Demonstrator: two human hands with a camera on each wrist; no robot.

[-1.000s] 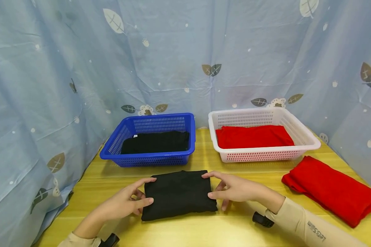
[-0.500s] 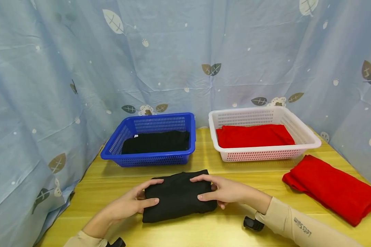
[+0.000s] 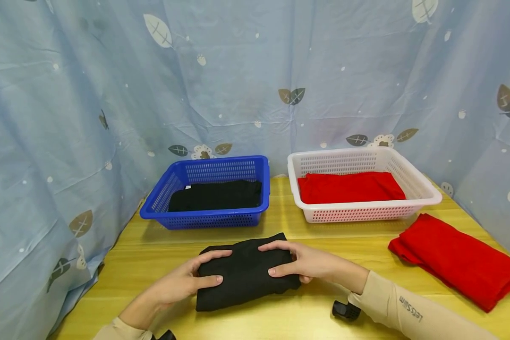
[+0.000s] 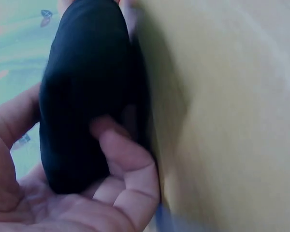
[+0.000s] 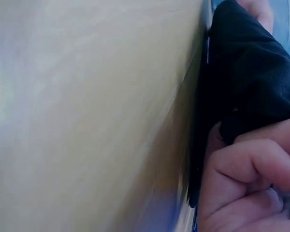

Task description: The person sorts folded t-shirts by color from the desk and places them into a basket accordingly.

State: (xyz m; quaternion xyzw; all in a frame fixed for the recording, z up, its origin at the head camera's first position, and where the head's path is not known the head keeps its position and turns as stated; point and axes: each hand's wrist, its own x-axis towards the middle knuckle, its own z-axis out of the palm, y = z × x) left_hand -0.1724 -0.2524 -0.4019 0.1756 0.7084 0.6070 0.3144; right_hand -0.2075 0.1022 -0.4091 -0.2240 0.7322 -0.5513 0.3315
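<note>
A folded black garment (image 3: 248, 271) sits at the front middle of the table, its right end slightly farther back than its left. My left hand (image 3: 182, 283) grips the left end, thumb and index finger on top. In the left wrist view, other fingers (image 4: 133, 164) curl against the underside of the black fold (image 4: 82, 96). At the right end, my right hand (image 3: 310, 262) holds the garment the same way, thumb and index finger lying over it. Curled fingers (image 5: 246, 169) tuck beneath the cloth (image 5: 253, 72) in the right wrist view.
Behind the hands stands a blue basket (image 3: 204, 213) with folded black cloth (image 3: 216, 196) inside. A white basket (image 3: 365, 205) to its right holds red cloth (image 3: 350, 188). Another folded red cloth (image 3: 456, 259) lies on the yellow table (image 3: 280, 321) at the right. A patterned curtain (image 3: 238, 71) hangs behind.
Both hands have slid inward over the garment's ends, thumbs and index fingers farther across the top, other fingers going under. The garment has turned slightly, its left front corner nearer me.
</note>
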